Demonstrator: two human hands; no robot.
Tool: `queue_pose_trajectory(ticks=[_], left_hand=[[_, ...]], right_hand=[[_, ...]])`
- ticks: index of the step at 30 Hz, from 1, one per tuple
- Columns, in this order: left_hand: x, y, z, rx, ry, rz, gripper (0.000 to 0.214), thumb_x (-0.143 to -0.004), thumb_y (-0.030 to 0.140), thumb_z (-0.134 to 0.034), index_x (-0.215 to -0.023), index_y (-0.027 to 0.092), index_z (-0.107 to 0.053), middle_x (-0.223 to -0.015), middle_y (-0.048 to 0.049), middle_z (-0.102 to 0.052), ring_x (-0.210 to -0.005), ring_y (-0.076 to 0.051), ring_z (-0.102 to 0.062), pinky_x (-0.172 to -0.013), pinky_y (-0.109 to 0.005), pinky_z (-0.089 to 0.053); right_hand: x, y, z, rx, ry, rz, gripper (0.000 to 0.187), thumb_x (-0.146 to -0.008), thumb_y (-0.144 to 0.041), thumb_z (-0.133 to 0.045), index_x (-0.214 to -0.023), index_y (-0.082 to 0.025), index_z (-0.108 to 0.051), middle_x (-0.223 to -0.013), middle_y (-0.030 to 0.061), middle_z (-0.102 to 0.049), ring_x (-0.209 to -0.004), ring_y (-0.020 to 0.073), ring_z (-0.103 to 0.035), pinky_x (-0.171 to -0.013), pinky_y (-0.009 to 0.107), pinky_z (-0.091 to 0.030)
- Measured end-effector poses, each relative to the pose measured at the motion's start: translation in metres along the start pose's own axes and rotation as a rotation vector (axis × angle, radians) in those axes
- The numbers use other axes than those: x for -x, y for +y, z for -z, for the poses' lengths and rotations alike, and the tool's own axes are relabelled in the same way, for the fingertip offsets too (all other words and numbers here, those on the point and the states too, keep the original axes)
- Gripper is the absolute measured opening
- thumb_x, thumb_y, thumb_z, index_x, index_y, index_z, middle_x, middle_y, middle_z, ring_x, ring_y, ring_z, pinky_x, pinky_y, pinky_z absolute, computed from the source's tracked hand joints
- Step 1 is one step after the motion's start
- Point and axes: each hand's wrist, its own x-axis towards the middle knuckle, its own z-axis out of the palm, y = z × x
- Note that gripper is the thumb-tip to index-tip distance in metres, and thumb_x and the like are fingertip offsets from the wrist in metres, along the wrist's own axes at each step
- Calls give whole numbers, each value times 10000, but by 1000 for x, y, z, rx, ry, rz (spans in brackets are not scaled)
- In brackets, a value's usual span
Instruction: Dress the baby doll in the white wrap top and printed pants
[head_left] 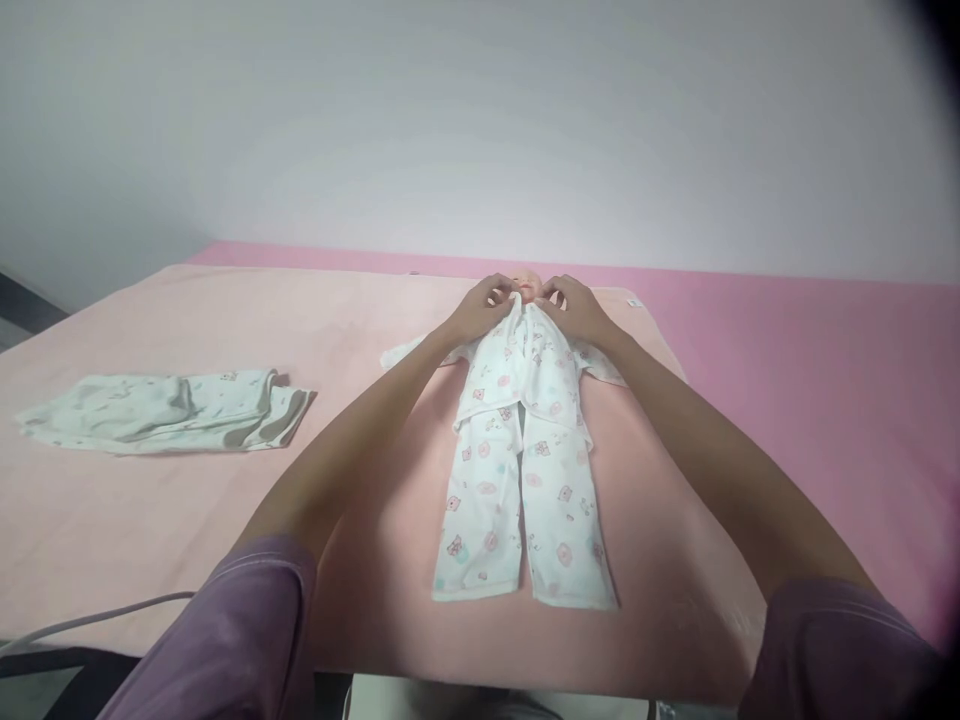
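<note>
A baby doll (528, 286) lies on its back, its head at the far end, partly hidden by my hands. It wears a white baby top (496, 372) printed with small pink animals, open down the front below the neck. Matching white trousers (486, 500) cover its legs and point toward me. My left hand (486, 306) pinches the top's left collar edge beside the doll's chin. On the other side of the neck, my right hand (576, 308) has its fingers closed at the right collar edge.
Folded white printed baby clothes (150, 412) lie to the left on the peach mat (360, 300). A pink surface (810, 400) extends to the right and behind. A grey cable (97, 618) runs along the near left edge. A pale wall (480, 130) rises behind.
</note>
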Motion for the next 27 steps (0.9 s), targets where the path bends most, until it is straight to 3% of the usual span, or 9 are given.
queue_pose_trajectory(ticks=[5,7,10,13,16,21,23,27], left_hand=[[28,28,-5,-175,140,-12,287,-1046,338,-525,-1294,219,-609,-1407,-133,-621,-1222,-252,-600,-1038,-418,-526],[44,35,-3,-257,85,-8,323,-1099,363,-422,-1315,221,-614,-1400,-131,-633,-1287,-267,-580,-1114,-463,-490],[63,44,-1,-362,-65,-67,447,-1141,366,-271,-1419,226,-592,-1483,-120,-613,-1415,-272,-522,-1232,-513,-388],[80,57,1,-445,-44,-45,487,-1143,369,-247,-1474,218,-572,-1548,-125,-575,-1431,-299,-499,-1222,-539,-381],[109,78,2,-483,55,-11,425,-1120,431,-363,-1387,207,-607,-1455,-147,-605,-1303,-327,-545,-1126,-530,-444],[162,114,-8,-558,-10,-129,549,-937,544,-701,-1349,211,-557,-1349,-165,-594,-1169,-354,-557,-1009,-529,-480],[169,123,-16,-655,-15,-119,410,-935,449,-704,-1248,214,-581,-1270,-160,-625,-1132,-364,-558,-967,-533,-467],[164,133,-27,-774,-28,-93,52,-1013,227,-542,-1044,223,-583,-1076,-151,-672,-1046,-352,-585,-874,-499,-433]], right_hand=[[41,-40,-1,59,184,-18,54,-972,-292,-585,-1002,-248,-584,-1083,102,-686,-920,267,-590,-876,435,-488],[65,-66,6,31,132,-34,97,-1000,-343,-590,-978,-258,-550,-1017,75,-682,-846,244,-586,-803,408,-480],[98,-104,17,0,-46,-50,232,-1020,-446,-609,-910,-264,-514,-896,41,-658,-772,225,-572,-720,387,-454],[123,-131,23,35,-144,-34,327,-998,-522,-647,-883,-264,-483,-878,37,-638,-769,229,-564,-679,380,-425],[145,-141,25,105,-160,-6,386,-955,-562,-704,-911,-266,-461,-872,39,-618,-752,236,-545,-656,376,-392],[168,-143,18,262,-113,80,215,-999,-378,-631,-957,-254,-460,-934,73,-627,-805,267,-567,-727,400,-407],[170,-145,15,289,-63,85,159,-1050,-318,-531,-930,-249,-452,-896,73,-616,-787,263,-559,-738,404,-405],[168,-150,14,263,65,52,172,-1082,-294,-447,-914,-255,-441,-835,55,-586,-763,258,-542,-726,397,-397]])
